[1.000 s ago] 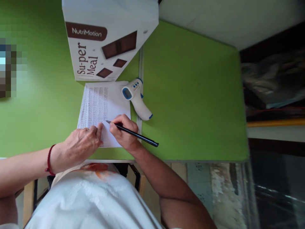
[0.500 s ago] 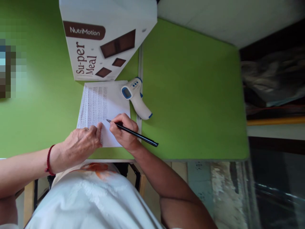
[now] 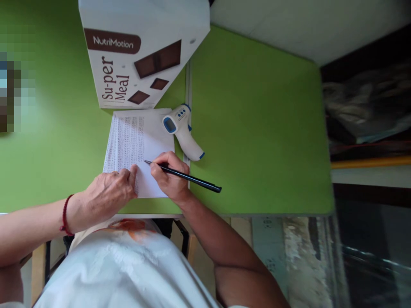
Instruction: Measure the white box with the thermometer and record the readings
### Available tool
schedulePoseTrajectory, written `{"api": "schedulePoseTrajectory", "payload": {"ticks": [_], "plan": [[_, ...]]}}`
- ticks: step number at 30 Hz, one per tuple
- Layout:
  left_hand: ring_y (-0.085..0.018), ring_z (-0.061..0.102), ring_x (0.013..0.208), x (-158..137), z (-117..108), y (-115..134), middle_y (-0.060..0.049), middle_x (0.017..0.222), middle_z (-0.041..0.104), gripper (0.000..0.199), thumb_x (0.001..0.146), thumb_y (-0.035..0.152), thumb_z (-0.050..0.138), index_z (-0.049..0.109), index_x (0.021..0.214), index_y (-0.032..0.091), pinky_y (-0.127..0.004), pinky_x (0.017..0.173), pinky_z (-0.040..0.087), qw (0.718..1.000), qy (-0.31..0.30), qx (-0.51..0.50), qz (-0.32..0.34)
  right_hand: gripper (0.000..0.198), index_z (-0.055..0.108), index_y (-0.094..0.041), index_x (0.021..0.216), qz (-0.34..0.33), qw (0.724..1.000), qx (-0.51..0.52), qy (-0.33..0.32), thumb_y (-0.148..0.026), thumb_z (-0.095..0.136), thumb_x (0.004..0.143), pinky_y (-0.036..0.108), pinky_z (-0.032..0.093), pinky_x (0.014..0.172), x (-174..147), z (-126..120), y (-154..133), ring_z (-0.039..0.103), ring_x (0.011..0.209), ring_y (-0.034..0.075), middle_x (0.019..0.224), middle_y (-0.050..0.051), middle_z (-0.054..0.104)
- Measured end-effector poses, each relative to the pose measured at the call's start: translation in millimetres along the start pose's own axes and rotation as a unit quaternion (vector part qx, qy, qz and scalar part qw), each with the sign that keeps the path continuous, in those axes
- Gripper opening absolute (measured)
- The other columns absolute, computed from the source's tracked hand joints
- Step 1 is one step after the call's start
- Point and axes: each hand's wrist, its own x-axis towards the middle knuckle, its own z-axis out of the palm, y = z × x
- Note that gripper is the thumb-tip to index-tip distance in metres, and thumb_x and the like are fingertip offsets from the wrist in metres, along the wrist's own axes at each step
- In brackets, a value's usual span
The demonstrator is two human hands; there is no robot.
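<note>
A sheet of white paper [image 3: 157,141] lies on the green table, its left part filled with columns of small handwritten marks. My right hand [image 3: 171,176] is closed around a black pen [image 3: 199,182], whose tip meets the paper just right of the written columns. The pen's rear end points to the right. Across the paper's lower left lies my left hand [image 3: 111,190], palm down and pressing on it; its fingers are bent at the knuckles and partly hidden. A white and blue infrared thermometer [image 3: 183,130] rests over the paper's upper right edge.
Behind the paper stands a large white box [image 3: 144,25] with brown print. The green table [image 3: 257,128] extends to both sides, with a metal seam near the thermometer. At the right, beyond the table edge, is a dark shelf with a plastic-wrapped bundle [image 3: 353,102].
My right hand has shifted slightly right, and the pen leans lower, with its rear end further right and a little higher in view. My left hand stays in place on the paper.
</note>
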Motion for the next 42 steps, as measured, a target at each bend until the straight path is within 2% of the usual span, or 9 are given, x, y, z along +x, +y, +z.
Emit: {"api": "schedulePoseTrajectory", "payload": {"ticks": [4,8,15,20,25,30,35,42], "plan": [[-0.029,0.085,0.097,-0.1,-3.2,0.6,-0.017,0.108,0.078,0.043,0.115,0.018,0.053,0.050,0.156,0.005,-0.033,0.076,0.068,1.000,0.001,-0.028,-0.009,0.019,0.056,-0.028,0.081,0.014,1.000,-0.013,-0.011,-0.031,0.064,0.097,0.027,0.050,0.054,0.3,-1.7,0.7,0.056,0.053,0.015,0.064,-0.006,0.063],[-0.030,0.085,0.098,-0.2,-3.3,0.2,-0.018,0.112,0.078,0.041,0.116,0.015,0.049,0.051,0.155,0.004,-0.035,0.076,0.069,1.000,-0.006,-0.018,-0.004,0.020,0.056,-0.028,0.080,-0.007,1.000,-0.007,-0.004,-0.030,0.065,0.098,0.026,0.049,0.053,0.3,-1.4,1.8,0.057,0.052,0.014,0.063,-0.006,0.064],[-0.029,0.085,0.097,0.4,-0.8,-1.1,-0.018,0.112,0.078,0.041,0.114,0.012,0.049,0.052,0.154,0.005,-0.036,0.076,0.069,1.000,-0.002,-0.011,0.003,0.023,0.056,-0.029,0.080,0.016,0.999,-0.026,-0.017,-0.037,0.063,0.100,0.027,0.050,0.054,-1.9,0.1,3.2,0.055,0.052,0.015,0.063,-0.005,0.063],[-0.030,0.085,0.097,-0.7,-3.1,-0.4,-0.018,0.112,0.078,0.042,0.116,0.017,0.048,0.051,0.156,0.003,-0.037,0.077,0.069,1.000,-0.010,-0.013,0.000,0.020,0.056,-0.028,0.080,-0.007,1.000,-0.014,-0.010,-0.031,0.065,0.098,0.026,0.048,0.053,-1.0,0.1,2.8,0.056,0.052,0.014,0.063,-0.006,0.064],[-0.029,0.085,0.095,-0.1,-3.1,-0.2,-0.017,0.108,0.078,0.040,0.113,0.012,0.053,0.055,0.152,0.006,-0.033,0.074,0.068,1.000,0.007,-0.017,-0.003,0.020,0.055,-0.028,0.080,0.004,1.000,-0.016,-0.024,-0.032,0.064,0.098,0.027,0.049,0.054,-1.6,0.2,4.3,0.055,0.052,0.015,0.063,-0.006,0.062],[-0.028,0.085,0.092,0.5,-1.0,-0.3,-0.016,0.106,0.079,0.038,0.112,0.014,0.057,0.057,0.149,0.007,-0.032,0.072,0.068,0.999,0.024,-0.024,-0.006,0.021,0.054,-0.029,0.080,0.010,1.000,-0.008,-0.018,-0.033,0.065,0.098,0.027,0.049,0.053,-2.4,1.0,5.0,0.055,0.052,0.015,0.062,-0.006,0.061],[-0.028,0.085,0.096,0.2,-0.1,-0.4,-0.016,0.111,0.078,0.038,0.115,0.015,0.050,0.057,0.152,0.007,-0.035,0.075,0.069,1.000,0.003,-0.005,0.003,0.023,0.057,-0.028,0.080,0.009,1.000,-0.014,-0.004,-0.036,0.064,0.100,0.027,0.051,0.053,-1.9,1.6,3.6,0.058,0.053,0.015,0.063,-0.005,0.065],[-0.029,0.085,0.096,-0.8,-0.7,-0.1,-0.017,0.113,0.078,0.043,0.116,0.016,0.049,0.053,0.157,0.005,-0.037,0.078,0.069,1.000,-0.001,-0.006,0.002,0.019,0.059,-0.028,0.081,-0.018,1.000,0.000,0.002,-0.027,0.067,0.098,0.025,0.050,0.053,-0.6,1.7,2.9,0.059,0.052,0.013,0.065,-0.007,0.066]]}}
